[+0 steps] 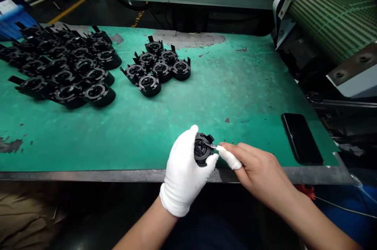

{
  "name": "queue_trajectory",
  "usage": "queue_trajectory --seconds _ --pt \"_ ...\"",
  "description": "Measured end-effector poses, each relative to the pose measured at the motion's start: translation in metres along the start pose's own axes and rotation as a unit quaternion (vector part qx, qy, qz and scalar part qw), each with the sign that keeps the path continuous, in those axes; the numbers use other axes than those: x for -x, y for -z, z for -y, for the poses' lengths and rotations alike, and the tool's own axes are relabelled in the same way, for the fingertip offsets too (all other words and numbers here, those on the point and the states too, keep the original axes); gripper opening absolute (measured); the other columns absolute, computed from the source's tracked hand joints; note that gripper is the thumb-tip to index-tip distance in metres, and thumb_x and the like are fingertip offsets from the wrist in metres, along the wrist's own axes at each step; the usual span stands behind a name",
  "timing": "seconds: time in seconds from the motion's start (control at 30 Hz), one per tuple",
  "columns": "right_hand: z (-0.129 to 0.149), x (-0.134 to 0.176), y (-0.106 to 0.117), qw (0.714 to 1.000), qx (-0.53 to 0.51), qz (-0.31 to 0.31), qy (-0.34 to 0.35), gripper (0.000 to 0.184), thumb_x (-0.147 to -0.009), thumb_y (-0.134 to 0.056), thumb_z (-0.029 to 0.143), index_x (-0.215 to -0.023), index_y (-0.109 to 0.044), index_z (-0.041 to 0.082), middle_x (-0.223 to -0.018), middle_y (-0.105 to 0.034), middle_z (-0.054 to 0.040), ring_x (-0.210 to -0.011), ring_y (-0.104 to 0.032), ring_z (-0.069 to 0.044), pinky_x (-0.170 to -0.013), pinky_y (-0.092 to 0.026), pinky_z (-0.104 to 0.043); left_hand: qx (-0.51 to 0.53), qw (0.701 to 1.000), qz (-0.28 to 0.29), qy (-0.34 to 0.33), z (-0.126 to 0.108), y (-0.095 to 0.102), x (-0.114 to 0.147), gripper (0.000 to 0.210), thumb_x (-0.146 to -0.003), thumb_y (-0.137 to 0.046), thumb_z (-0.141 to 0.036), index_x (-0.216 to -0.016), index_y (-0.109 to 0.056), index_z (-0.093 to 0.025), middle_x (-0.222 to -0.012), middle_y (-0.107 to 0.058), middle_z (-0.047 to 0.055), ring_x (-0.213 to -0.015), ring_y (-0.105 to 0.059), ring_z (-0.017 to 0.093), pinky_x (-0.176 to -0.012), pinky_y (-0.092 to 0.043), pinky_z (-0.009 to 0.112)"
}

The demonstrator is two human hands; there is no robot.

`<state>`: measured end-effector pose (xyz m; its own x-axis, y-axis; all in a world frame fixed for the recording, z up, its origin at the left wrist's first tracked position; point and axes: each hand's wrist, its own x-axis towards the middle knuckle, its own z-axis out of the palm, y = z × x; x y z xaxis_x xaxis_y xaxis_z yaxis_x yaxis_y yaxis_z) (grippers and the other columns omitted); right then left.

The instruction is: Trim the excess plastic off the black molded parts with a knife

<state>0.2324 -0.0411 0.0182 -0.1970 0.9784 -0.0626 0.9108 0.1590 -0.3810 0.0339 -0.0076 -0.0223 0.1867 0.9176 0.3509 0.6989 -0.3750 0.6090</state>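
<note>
My left hand (184, 167), in a white glove, is closed around a round black plastic part (201, 148) above the front edge of the green table. Ring-like details and small tabs show on the part's upturned face. My right hand (256, 163), ungloved but with a white cover on its thumb, grips a small blade-like metal tool (213, 146). The tool's tip touches or lies just over the right side of the part's face. Its handle is hidden by the fingers, so I cannot make out its exact kind.
Several similar black parts (149, 84) stand mid-table, with a larger cluster (98, 92) at the left. A black phone (302, 138) lies at the right. A green conveyor belt (332, 14) overhangs the right back, and a blue bin (16, 20) sits at the far left.
</note>
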Motion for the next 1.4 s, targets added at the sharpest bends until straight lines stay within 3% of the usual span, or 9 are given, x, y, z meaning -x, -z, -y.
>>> queue_trajectory --seconds 0.47,0.67,0.77,0.87,0.97,1.13,1.4 --pt "0.005 -0.001 -0.004 0.994 0.109 -0.013 0.009 0.037 -0.099 -0.048 0.023 -0.134 -0.061 0.031 -0.085 -0.064 -0.0007 -0.076 -0.063 -0.02 -0.06 -0.035 -0.033 0.012 1.0 0.007 0.016 -0.001 0.001 -0.002 0.071 -0.085 -0.07 -0.037 -0.146 -0.039 -0.016 -0.138 -0.057 0.016 -0.132 -0.054 0.029 -0.112 -0.048 0.048" --pt "0.013 -0.009 -0.006 0.991 0.127 -0.031 -0.024 0.04 -0.098 -0.047 0.02 -0.133 -0.062 0.03 -0.085 -0.067 -0.0019 -0.078 -0.066 -0.021 -0.06 -0.04 -0.031 0.0 0.999 -0.029 0.013 -0.009 -0.007 0.001 0.07 -0.084 -0.072 -0.035 -0.143 -0.041 -0.015 -0.136 -0.058 0.018 -0.129 -0.056 0.031 -0.11 -0.049 0.051" --pt "0.009 -0.01 -0.004 0.998 0.057 -0.008 -0.028 0.04 -0.098 -0.046 0.021 -0.134 -0.061 0.03 -0.098 -0.073 -0.003 -0.088 -0.07 -0.022 -0.069 -0.049 -0.031 0.001 1.0 -0.029 0.008 -0.007 -0.007 0.001 0.07 -0.085 -0.071 -0.034 -0.144 -0.04 -0.014 -0.136 -0.057 0.018 -0.13 -0.055 0.031 -0.111 -0.048 0.05" --pt "-0.001 -0.003 0.003 0.998 -0.054 0.023 -0.026 0.036 -0.101 -0.043 0.025 -0.131 -0.061 0.031 -0.117 -0.074 -0.0018 -0.1 -0.071 -0.022 -0.085 -0.054 -0.035 0.021 1.0 0.023 -0.003 0.0 0.001 -0.001 0.079 -0.084 -0.071 -0.037 -0.15 -0.033 -0.014 -0.142 -0.052 0.018 -0.135 -0.05 0.03 -0.114 -0.045 0.049" --pt "-0.01 0.006 0.011 0.992 -0.106 0.068 -0.028 0.038 -0.1 -0.041 0.023 -0.131 -0.06 0.033 -0.114 -0.076 0.0006 -0.096 -0.073 -0.022 -0.082 -0.057 -0.036 0.046 0.994 0.096 -0.01 0.008 0.013 -0.005 0.086 -0.084 -0.072 -0.038 -0.154 -0.027 -0.017 -0.145 -0.05 0.016 -0.137 -0.049 0.028 -0.117 -0.043 0.047" --pt "-0.017 0.011 0.012 0.988 -0.104 0.103 0.042 0.061 -0.088 -0.043 0.008 -0.143 -0.053 0.032 -0.127 -0.071 -0.0038 -0.105 -0.071 -0.022 -0.086 -0.059 -0.036 0.055 0.988 0.141 -0.032 0.016 0.023 -0.016 0.083 -0.084 -0.071 -0.037 -0.153 -0.028 -0.02 -0.145 -0.05 0.015 -0.136 -0.049 0.028 -0.117 -0.043 0.048" --pt "-0.009 0.001 0.017 0.981 -0.057 0.176 0.059 0.07 -0.084 -0.042 0.005 -0.15 -0.046 0.027 -0.127 -0.07 -0.0079 -0.107 -0.07 -0.027 -0.089 -0.061 -0.047 0.049 0.979 0.187 -0.069 0.022 0.027 -0.027 0.083 -0.085 -0.07 -0.041 -0.154 -0.026 -0.022 -0.152 -0.045 0.014 -0.141 -0.046 0.029 -0.118 -0.043 0.049"
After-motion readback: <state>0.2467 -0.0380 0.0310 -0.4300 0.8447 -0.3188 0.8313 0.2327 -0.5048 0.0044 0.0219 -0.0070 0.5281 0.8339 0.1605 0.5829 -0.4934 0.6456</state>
